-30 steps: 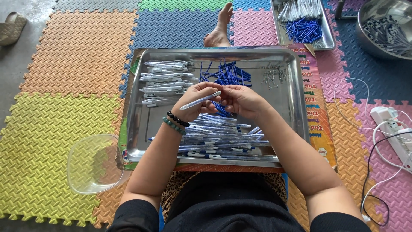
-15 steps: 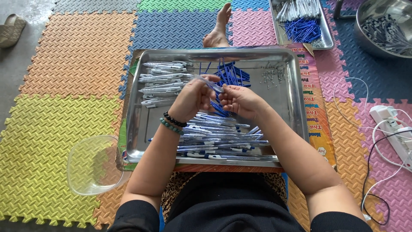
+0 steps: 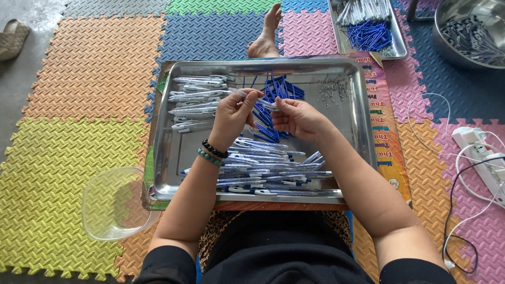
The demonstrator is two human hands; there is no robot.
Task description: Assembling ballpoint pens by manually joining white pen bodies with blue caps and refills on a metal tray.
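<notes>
My left hand (image 3: 234, 115) holds a clear pen barrel (image 3: 263, 101) over a large steel tray (image 3: 355, 113). My right hand (image 3: 297, 118) pinches the barrel's right end, fingers closed on it. Under the hands lies a heap of blue refills (image 3: 276, 94). Empty clear barrels (image 3: 194, 100) are stacked at the tray's far left. A pile of assembled pens (image 3: 268, 171) fills the tray's near side. Small metal springs (image 3: 331, 90) are scattered at the far right of the tray. Bead bracelets sit on my left wrist.
A clear plastic bowl (image 3: 113, 202) sits on the foam mats left of the tray. A second tray (image 3: 368, 26) with pen parts and a steel bowl (image 3: 468, 31) are at the far right. A power strip (image 3: 481, 152) with cables lies right. Someone's bare foot (image 3: 265, 34) rests beyond the tray.
Both hands have lifted slightly away from my body, and the barrel has turned from pointing toward me to lying nearly level between the two hands.
</notes>
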